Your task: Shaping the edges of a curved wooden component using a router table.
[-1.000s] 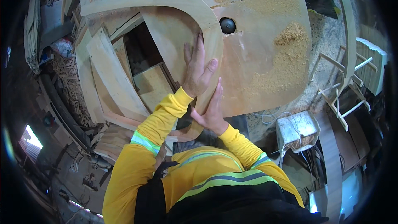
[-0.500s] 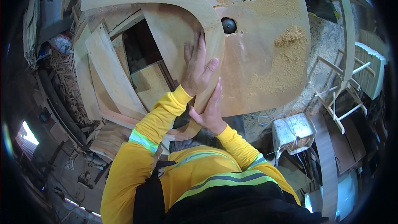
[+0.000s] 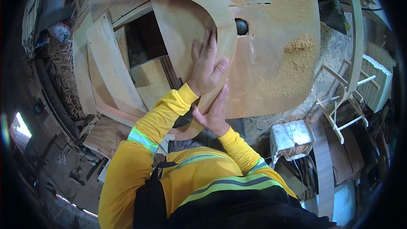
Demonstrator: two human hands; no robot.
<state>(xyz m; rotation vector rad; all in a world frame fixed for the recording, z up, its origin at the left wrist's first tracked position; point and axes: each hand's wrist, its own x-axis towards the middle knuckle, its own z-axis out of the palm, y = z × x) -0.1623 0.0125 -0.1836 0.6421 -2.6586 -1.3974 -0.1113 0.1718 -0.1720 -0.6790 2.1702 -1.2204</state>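
A pale curved wooden frame (image 3: 227, 51) with a rounded corner lies on a wide wooden tabletop (image 3: 271, 68). My left hand (image 3: 206, 65) is on the frame's near arm, fingers stretched along the inner edge and thumb over the top face. Just below it, my right hand (image 3: 215, 112) grips the same arm from the outer side, thumb and fingers on opposite sides. Beyond the frame's outer edge, close to the corner, a dark round metal piece (image 3: 242, 27) sits in a hole in the tabletop. The undersides of both hands are hidden.
Sawdust (image 3: 300, 44) is heaped on the tabletop's right side. Wooden boards (image 3: 112, 63) lean at left beside a dark opening and a pile of wood scraps (image 3: 63, 72). A dusty white box (image 3: 292, 138) and a thin-legged wooden stand (image 3: 345, 101) are at right.
The view has turned slightly, shifting the tabletop and surroundings in the picture. Both hands keep about the same grip on the frame, its corner still beside the round metal piece.
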